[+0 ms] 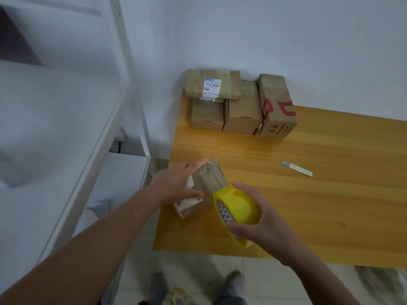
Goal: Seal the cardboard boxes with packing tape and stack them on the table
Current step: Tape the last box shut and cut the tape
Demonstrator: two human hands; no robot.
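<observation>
Boxes: four [237,102] sit stacked at the table's [330,205] far corner. We steady a small box [209,179] at the near edge, left hand [176,186] spread over it; right hand [259,225] wraps the yellow tape roll [237,208] beside it. Sealing looks underway; stacking remains.

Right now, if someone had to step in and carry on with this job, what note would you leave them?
Left hand: gripping the small cardboard box at the table's near-left corner.
Right hand: holding the yellow tape roll against that box.
Done: four boxes sit at the far-left end by the wall, a flat labelled box stacked on top of the others, a red-printed box rightmost.
Left: finish taping the box in hand, then add it to the stack. A cutter blade lies loose on the table to the right.
</observation>
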